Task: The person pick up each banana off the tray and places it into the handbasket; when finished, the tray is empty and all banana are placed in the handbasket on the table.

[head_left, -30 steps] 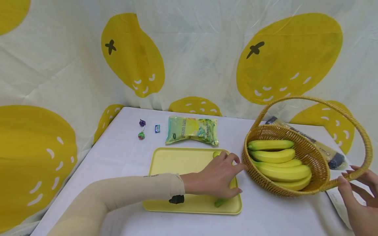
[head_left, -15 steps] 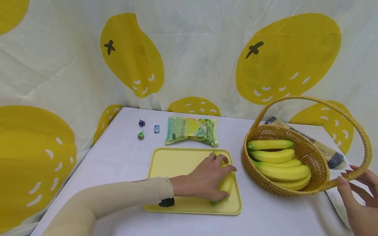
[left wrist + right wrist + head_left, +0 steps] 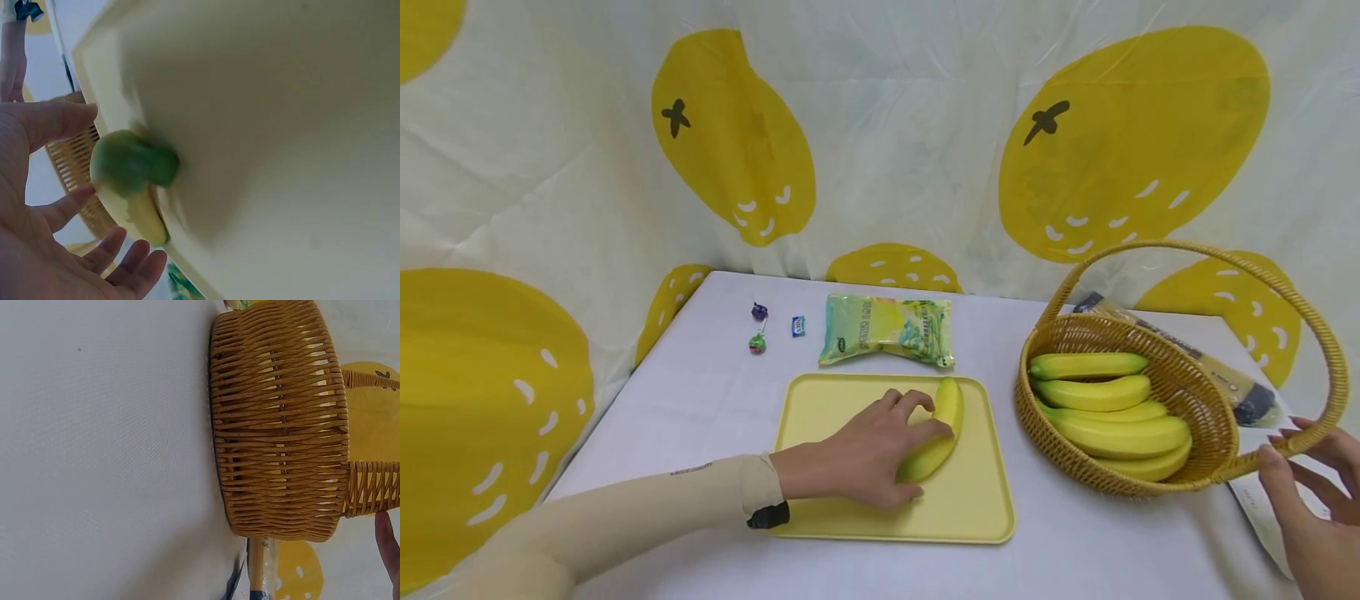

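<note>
Draped behind everything, a pale backdrop cloth [image 3: 910, 142] printed with big yellow lemon shapes. In front of it, a white tabletop [image 3: 700, 400] carrying the rest.

At the right, a woven wicker basket [image 3: 1195, 392] with a tall hoop handle, holding several yellow bananas [image 3: 1112, 425] stacked side by side. Seen side-on from the right wrist view as the same woven wall [image 3: 281, 425] standing on the white surface. Behind the basket, partly hidden, a long clear packet [image 3: 1217, 371] with dark contents.

Near the middle, a pale yellow tray [image 3: 850, 400] lying flat on the tabletop. On it, right of centre, a single banana [image 3: 938, 435], lying aslant with its green-tipped end toward the near edge.

Resting on the tray beside that banana, the left hand [image 3: 857, 458], fingers loosely spread along the fruit and touching it, not closed round it; confirmed from the left wrist view, with palm open and fingers [image 3: 131, 262] apart just beside the banana's green end [image 3: 128, 165].

At the far right edge, the right hand [image 3: 1311, 492], fingertips pinching the foot of the basket handle.

Beyond the tray, a green and yellow snack bag [image 3: 887, 329]. Left of it, a small blue wrapped sweet [image 3: 798, 326] and two lollipops [image 3: 758, 328], one purple, one green.
</note>
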Available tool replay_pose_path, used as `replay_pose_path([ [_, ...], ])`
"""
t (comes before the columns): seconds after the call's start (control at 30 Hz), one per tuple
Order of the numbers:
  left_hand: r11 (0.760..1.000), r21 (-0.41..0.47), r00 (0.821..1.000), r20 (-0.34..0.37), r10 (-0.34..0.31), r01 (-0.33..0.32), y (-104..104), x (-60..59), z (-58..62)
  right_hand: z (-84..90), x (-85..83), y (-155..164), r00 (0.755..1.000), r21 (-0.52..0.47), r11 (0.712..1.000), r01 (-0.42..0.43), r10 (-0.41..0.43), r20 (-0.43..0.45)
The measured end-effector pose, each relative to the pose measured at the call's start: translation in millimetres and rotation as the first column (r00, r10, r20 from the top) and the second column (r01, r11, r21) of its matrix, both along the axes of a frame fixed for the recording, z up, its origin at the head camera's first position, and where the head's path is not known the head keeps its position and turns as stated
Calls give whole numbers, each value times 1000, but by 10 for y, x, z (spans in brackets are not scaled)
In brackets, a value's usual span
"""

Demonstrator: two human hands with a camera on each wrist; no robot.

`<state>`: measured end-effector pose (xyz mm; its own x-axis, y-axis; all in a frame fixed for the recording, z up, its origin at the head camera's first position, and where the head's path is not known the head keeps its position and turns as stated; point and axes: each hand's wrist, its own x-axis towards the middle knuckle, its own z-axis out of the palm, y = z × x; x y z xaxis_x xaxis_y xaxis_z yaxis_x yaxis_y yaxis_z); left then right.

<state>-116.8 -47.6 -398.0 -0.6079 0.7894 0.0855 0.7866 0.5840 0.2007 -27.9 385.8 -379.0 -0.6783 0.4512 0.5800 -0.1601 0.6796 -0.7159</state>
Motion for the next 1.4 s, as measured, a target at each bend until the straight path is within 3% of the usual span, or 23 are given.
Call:
replay_pose_path([
  [0.37,998,53,997,65,41,-45,-49,-139,-16,4,-3,-2,1000,-14,1000,16,-16,13],
  [0.63,998,56,998,66,24,-28,29,-189,-60,-20,6,2,999,-13,999,41,-41,36],
  [0.9,996,75,986,164,36,-49,91,-226,-69,-6,4,3,999,-25,999,26,-25,29],
  [1.4,993,108,980,199,26,-49,197,-357,-128,-21,22,-1,998,-19,999,40,-39,59],
])
